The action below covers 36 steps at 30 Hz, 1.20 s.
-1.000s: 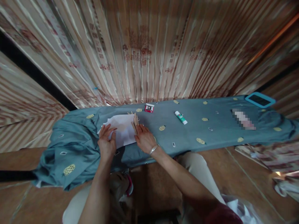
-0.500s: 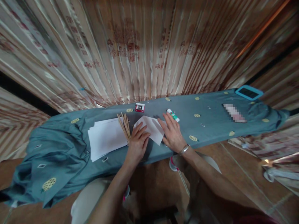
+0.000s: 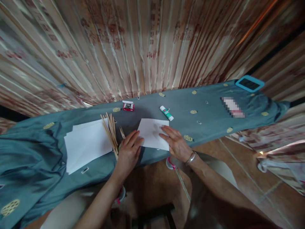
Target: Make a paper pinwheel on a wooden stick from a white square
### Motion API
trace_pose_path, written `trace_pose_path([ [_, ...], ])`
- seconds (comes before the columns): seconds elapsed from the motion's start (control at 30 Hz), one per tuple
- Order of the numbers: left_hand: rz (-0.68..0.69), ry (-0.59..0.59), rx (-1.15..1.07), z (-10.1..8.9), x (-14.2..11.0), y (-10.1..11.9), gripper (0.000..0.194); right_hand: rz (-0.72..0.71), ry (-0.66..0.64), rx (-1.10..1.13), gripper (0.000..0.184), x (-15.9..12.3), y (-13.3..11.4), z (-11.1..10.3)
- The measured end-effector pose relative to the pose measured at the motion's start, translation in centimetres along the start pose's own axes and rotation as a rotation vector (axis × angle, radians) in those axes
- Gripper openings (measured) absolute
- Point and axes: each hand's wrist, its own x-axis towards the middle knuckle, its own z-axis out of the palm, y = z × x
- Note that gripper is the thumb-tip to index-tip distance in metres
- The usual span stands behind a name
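Observation:
A single white sheet of paper point(image 3: 150, 135) lies flat on the blue-grey cloth of the table point(image 3: 205, 105), near its front edge. My left hand point(image 3: 128, 152) rests on the sheet's left edge with fingers stretched out. My right hand point(image 3: 175, 143), a bangle at the wrist, lies flat on the sheet's right part, fingers spread. Neither hand grips anything. Just left of my left hand is a bundle of thin wooden sticks point(image 3: 110, 131), and beyond it a stack of white paper point(image 3: 85, 144).
A glue stick point(image 3: 166, 113) lies behind the sheet. A small red and white box point(image 3: 128, 106) sits near the curtain point(image 3: 143, 47). A tablet in a blue case point(image 3: 249, 83) lies at the far right. The cloth hangs in folds at the left.
One sheet was taken from the stack and moved right of the sticks. Both hands went with it and now press it flat, squared to the table edge. The view has shifted right.

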Motion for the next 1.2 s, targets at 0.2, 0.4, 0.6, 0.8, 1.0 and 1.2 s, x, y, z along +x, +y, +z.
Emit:
trace_pose_path([
  [0.2,0.000,0.003,0.085,-0.4,1.5,-0.3,0.020,0.073,-0.041,-0.030,0.066,-0.3,0.2,-1.8],
  [0.4,0.107,0.028,-0.007,-0.6,1.7,1.3,0.019,0.051,0.089,0.084,0.049,0.2,-0.6,-3.8],
  [0.6,0.179,0.073,-0.105,-0.7,1.9,3.2,0.025,0.026,0.043,0.223,0.037,-0.1,-2.8,-1.7],
  [0.8,-0.044,0.044,-0.280,1.1,2.0,1.9,0.044,0.251,0.064,0.345,0.023,-0.3,-0.9,-1.0],
  [1.0,-0.172,-0.086,-0.198,2.4,2.5,0.1,0.044,0.503,0.071,0.328,0.043,0.9,0.5,-0.2],
  [1.2,0.032,-0.057,-0.109,2.1,2.3,2.4,0.042,0.493,0.110,0.256,0.055,1.1,1.0,0.6],
])
